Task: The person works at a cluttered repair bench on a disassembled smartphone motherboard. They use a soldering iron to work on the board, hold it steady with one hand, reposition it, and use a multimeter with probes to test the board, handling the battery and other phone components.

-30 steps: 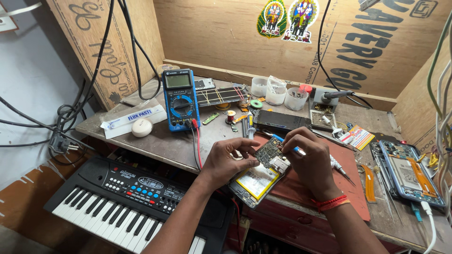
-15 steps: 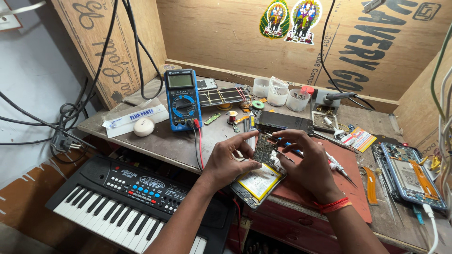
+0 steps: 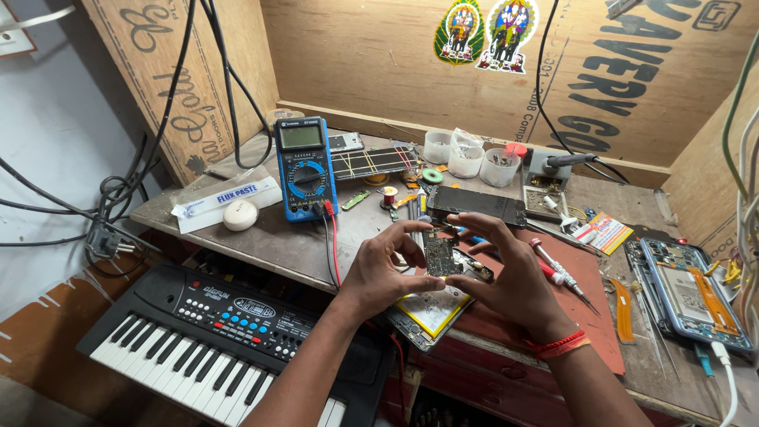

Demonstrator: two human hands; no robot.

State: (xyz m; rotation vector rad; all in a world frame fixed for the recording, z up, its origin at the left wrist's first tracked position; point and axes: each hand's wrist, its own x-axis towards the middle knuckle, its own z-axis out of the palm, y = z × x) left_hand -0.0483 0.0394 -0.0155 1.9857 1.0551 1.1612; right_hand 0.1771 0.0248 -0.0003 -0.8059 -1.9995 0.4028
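Three tubs [image 3: 466, 160] hold small parts; hands [image 3: 451, 273] pinch circuit board [image 3: 439, 253].

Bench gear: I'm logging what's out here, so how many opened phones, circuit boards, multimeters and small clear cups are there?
Opened phones: 2, one under the hands, one at the right edge
Circuit boards: 1, held by left hand and right hand, board
Multimeters: 1
Clear cups: 3
Total: 7
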